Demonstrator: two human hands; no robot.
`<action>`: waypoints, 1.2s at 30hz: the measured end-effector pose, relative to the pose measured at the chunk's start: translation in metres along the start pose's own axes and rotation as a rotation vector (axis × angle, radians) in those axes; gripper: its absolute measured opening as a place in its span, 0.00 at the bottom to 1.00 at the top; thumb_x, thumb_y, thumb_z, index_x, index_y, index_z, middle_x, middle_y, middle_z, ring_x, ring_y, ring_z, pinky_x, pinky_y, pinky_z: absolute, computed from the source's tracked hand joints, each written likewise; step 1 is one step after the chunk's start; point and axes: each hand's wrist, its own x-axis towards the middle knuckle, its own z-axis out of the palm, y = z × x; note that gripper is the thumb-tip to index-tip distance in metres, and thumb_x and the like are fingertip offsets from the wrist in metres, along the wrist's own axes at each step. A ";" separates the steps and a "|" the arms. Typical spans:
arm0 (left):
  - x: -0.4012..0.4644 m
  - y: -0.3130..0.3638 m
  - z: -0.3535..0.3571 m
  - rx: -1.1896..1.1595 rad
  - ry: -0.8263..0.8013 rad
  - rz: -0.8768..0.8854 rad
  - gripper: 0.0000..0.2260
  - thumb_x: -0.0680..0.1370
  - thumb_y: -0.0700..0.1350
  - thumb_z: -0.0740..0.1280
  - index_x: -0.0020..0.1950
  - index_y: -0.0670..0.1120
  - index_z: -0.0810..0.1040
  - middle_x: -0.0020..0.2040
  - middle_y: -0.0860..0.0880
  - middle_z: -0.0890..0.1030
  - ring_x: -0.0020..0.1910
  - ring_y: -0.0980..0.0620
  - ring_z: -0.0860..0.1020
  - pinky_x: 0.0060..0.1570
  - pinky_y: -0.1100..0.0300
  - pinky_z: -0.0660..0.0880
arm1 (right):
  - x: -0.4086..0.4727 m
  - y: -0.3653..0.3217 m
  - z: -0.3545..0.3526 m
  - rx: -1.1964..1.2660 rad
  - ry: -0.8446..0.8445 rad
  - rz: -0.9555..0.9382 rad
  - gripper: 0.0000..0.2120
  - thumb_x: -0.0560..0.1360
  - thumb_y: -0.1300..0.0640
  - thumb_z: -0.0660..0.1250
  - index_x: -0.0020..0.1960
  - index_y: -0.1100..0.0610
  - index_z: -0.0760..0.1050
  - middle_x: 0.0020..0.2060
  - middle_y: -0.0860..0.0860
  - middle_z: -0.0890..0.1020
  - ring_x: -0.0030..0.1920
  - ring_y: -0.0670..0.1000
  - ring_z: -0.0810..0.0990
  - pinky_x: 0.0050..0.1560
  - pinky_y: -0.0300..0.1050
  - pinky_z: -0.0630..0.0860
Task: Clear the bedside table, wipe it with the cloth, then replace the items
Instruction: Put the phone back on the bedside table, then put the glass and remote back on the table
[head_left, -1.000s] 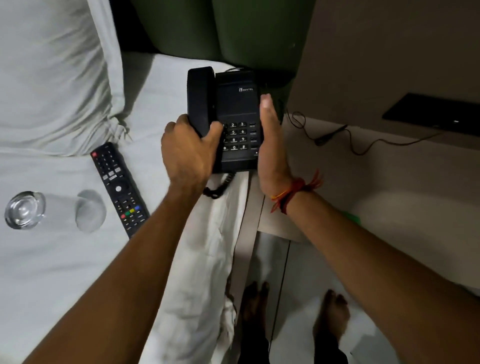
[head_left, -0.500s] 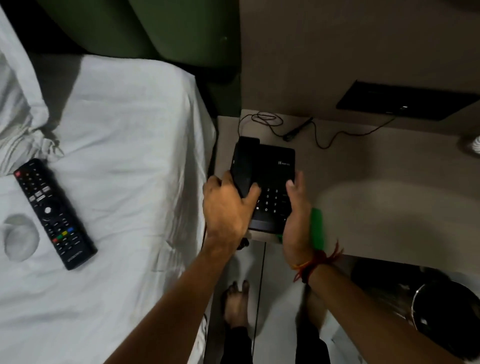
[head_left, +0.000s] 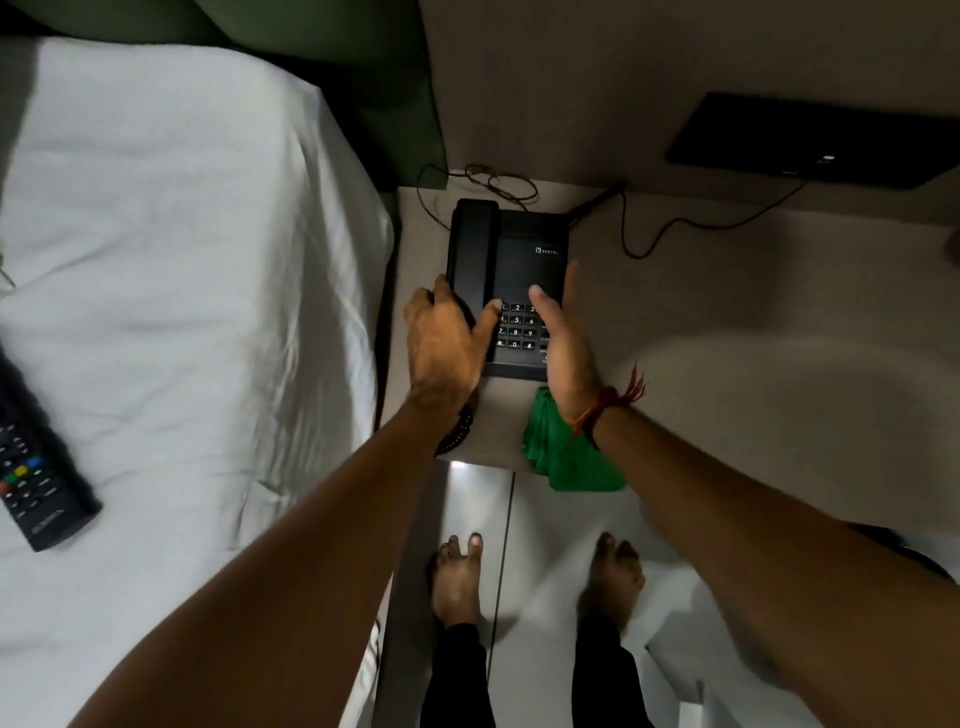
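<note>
A black desk telephone (head_left: 522, 260) rests on the left end of the beige bedside table (head_left: 727, 322), its handset on the cradle. My left hand (head_left: 441, 348) grips its left side around the handset, thumb on the keypad. My right hand (head_left: 563, 343) presses flat against its right side. A green cloth (head_left: 558, 457) lies at the table's front edge, partly under my right wrist. A black TV remote (head_left: 36, 478) lies on the white bed (head_left: 171, 260) at the left.
Thin cables (head_left: 675, 223) trail along the table's back by the wall. A dark flat panel (head_left: 810, 140) is mounted on the wall above. A green headboard (head_left: 363, 67) stands behind the bed. My bare feet (head_left: 457, 582) stand on the floor in the narrow gap.
Both hands carried the telephone from over the bed rightward onto the bedside table and further back. The glass on the bed has left the view.
</note>
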 end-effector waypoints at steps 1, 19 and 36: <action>0.002 0.000 0.002 -0.013 -0.009 -0.006 0.37 0.80 0.61 0.67 0.81 0.41 0.62 0.73 0.38 0.70 0.74 0.41 0.70 0.71 0.51 0.71 | 0.004 0.001 -0.003 -0.022 -0.027 -0.002 0.35 0.84 0.57 0.61 0.82 0.53 0.43 0.83 0.48 0.47 0.82 0.46 0.48 0.71 0.29 0.54; -0.055 -0.014 -0.157 -0.091 0.443 0.250 0.25 0.82 0.42 0.64 0.78 0.39 0.68 0.73 0.40 0.74 0.72 0.41 0.71 0.74 0.52 0.67 | -0.047 -0.083 0.112 -0.742 -0.171 -0.578 0.28 0.85 0.53 0.55 0.82 0.59 0.53 0.82 0.54 0.54 0.83 0.52 0.51 0.82 0.57 0.48; -0.139 -0.218 -0.334 -0.151 0.821 -0.228 0.29 0.77 0.54 0.72 0.74 0.43 0.72 0.67 0.43 0.75 0.66 0.43 0.74 0.67 0.54 0.69 | -0.191 -0.030 0.336 -1.150 -0.424 -0.722 0.32 0.72 0.39 0.70 0.67 0.60 0.71 0.58 0.57 0.77 0.59 0.59 0.74 0.62 0.54 0.75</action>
